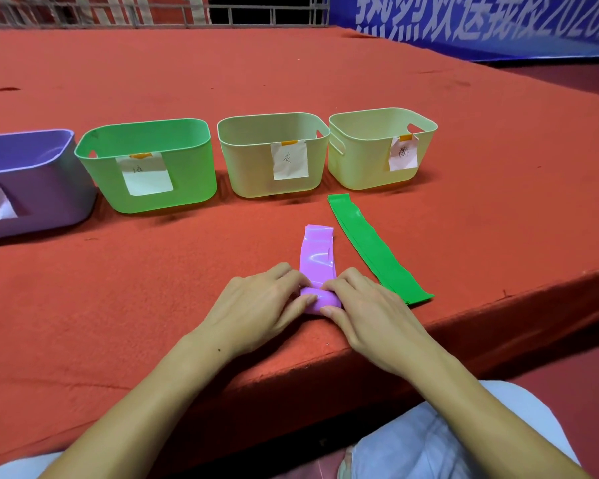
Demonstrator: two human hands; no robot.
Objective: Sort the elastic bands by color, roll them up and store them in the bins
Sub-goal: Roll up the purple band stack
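Observation:
A shiny pink elastic band (318,252) lies on the red platform, its near end wound into a small roll. My left hand (260,307) and my right hand (363,305) both pinch that roll from either side, fingers curled over it. Just right of the pink band, a green elastic band (374,250) lies flat and unrolled. Behind stand a purple bin (49,188), a green bin (187,174), a beige bin (249,167) and a pale yellow bin (357,160), each with a paper label.
The platform's front edge (395,337) runs diagonally just under my hands, and my knees are below it. A blue banner (481,25) hangs at the back right, a metal railing (256,12) at the back.

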